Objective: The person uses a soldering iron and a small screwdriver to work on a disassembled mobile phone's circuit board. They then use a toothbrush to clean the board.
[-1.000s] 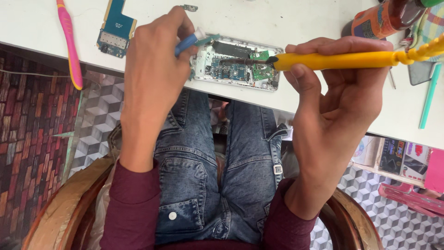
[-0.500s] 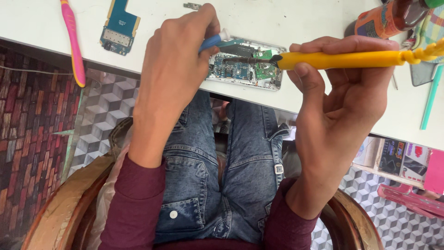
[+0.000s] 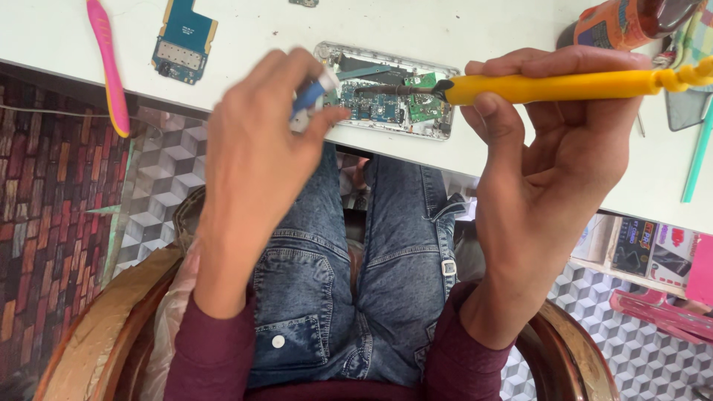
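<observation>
— Hands first: what does each grip hold?
— Right hand [image 3: 553, 160] is closed around a yellow-handled soldering iron [image 3: 549, 87]; left hand [image 3: 256, 160] pinches a small blue-and-white tool [image 3: 312, 95].
— And the opened phone [image 3: 386, 100]?
— Flat on the white worktop [image 3: 475, 160] at its near edge, between both hands; the iron's tip lies over its boards.
— Anything nearby?
— Blue circuit board [image 3: 183, 38], pink tool [image 3: 109, 63], far left.

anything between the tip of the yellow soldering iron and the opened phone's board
Nothing visible does. The right hand holds the yellow-handled soldering iron with its dark tip over the opened phone's green circuit board; the left hand, holding a blue-and-white tool, sits left of it.
</observation>
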